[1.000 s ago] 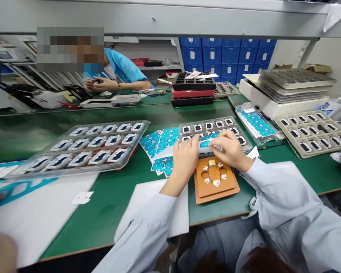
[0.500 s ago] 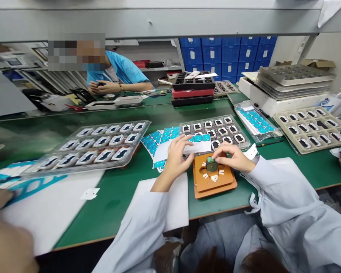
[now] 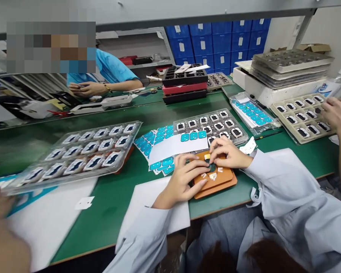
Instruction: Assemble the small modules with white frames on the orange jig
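Observation:
An orange plate fixture [image 3: 223, 182] lies at the bench's front edge, with small white pieces on its top face. In its middle sits a small dark square part [image 3: 212, 167], partly hidden by fingers; a yellowish patch shows just behind it. My left hand [image 3: 183, 180] reaches over the fixture from the left, fingers stretched and apart, fingertips at the part. From the right, my right hand [image 3: 229, 154] has its thumb and fingers closed on the part's edge. Behind both hands lies a white sheet [image 3: 170, 147] with blue rounded-square stickers [image 3: 193, 136].
Clear trays of white-framed parts stand at left [image 3: 82, 148] and behind the fixture [image 3: 216, 123]. A beige tray [image 3: 298, 117] is at right, a co-worker's hand [image 3: 338, 113] over it. Another person [image 3: 88, 87] sits across the bench. A blurred arm [image 3: 5, 235] shows at lower left.
My left hand has come down and right, from raised above the sheet to the dark part. My right hand stays at the part. The co-worker's hand at right has moved up over the beige tray.

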Tool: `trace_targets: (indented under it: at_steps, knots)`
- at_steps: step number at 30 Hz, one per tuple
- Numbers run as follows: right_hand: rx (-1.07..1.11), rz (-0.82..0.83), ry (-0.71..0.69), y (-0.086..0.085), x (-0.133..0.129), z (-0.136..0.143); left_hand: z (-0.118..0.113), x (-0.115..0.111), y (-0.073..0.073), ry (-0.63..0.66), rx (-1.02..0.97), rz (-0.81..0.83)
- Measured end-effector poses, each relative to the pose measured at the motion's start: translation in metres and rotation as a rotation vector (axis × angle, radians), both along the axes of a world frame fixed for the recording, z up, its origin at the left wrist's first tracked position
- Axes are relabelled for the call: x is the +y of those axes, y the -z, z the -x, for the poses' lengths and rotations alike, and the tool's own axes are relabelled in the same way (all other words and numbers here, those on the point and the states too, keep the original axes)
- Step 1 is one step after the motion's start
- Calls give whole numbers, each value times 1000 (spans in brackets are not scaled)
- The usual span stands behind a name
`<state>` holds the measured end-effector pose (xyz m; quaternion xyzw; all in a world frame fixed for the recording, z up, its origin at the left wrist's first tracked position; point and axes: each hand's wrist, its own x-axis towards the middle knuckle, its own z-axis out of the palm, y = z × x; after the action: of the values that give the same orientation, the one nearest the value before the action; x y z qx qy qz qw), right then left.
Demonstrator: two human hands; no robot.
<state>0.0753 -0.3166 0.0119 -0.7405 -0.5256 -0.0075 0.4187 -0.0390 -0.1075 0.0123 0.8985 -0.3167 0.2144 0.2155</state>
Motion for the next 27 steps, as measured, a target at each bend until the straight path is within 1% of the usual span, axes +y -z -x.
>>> trace_targets:
  at_steps: [3,5,6,8,10,12,14,15,17,20,23,25,27]
  knots:
    - [142,-120,-114,-1,0,-6,0,0,-2,52,-13,0]
    - [271,-226,-123,-2,-3,-15,1,-1,-2,82,-14,-2]
    - [309,-261,-80,-3,-5,-21,1,-2,-1,84,-8,-3]
    - [284,-256,85,-4,-11,-33,0,-2,2,69,-11,8]
    - [116,-125,260,-4,-20,-41,0,-1,7,52,-16,26]
    - [-111,83,371,-3,-27,-45,-1,0,10,44,1,43]
    - [-270,261,403,-1,-31,-45,0,1,11,46,34,57]
    - [-309,313,403,0,-31,-43,0,0,11,49,43,64]
    - [-324,349,383,1,-31,-41,0,0,9,59,46,70]
    - [-251,324,370,2,-28,-42,0,-1,6,75,30,57]
    - [-114,277,402,2,-27,-48,0,-1,5,77,31,39]
    - [-42,199,401,1,-27,-50,-1,0,5,67,55,26]
    - [19,62,384,-2,-28,-48,-1,1,6,69,91,21]
